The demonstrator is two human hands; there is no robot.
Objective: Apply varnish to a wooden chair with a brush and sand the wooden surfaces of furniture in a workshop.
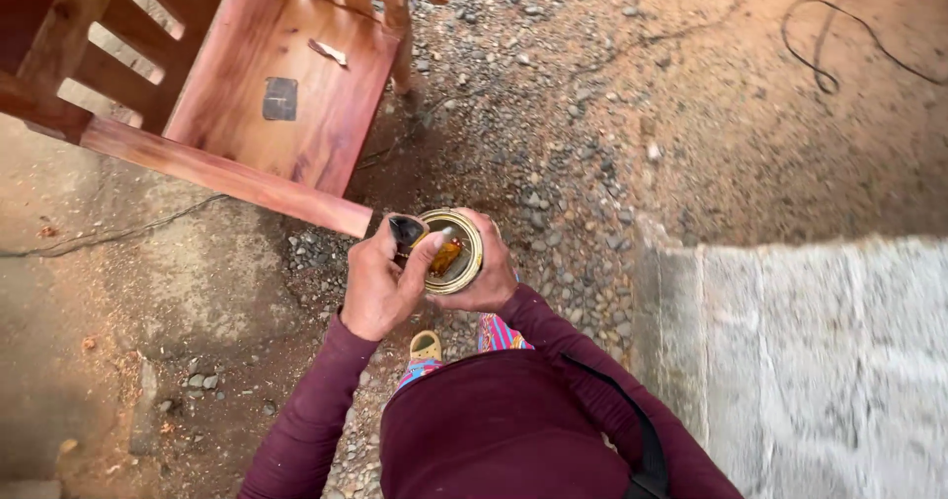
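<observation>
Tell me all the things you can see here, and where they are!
Tin can: one, gold rim, amber liquid inside, centre, in both hands.
Brush: one, dark, at the can's left rim.
Wooden chair: one, reddish, top left.
Dark square patch: one, on the chair seat.
Cable: one, black, top right on the dirt.
Gravel: many grey stones, middle.
Concrete slab: one, pale grey, right.
Sandals: colourful, under the can.
Left hand: on the brush.
Right hand: around the can.

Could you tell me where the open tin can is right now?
In the head view the tin can sits centre frame, cupped by the right hand, with the left hand beside it, just below the wooden chair.
</observation>
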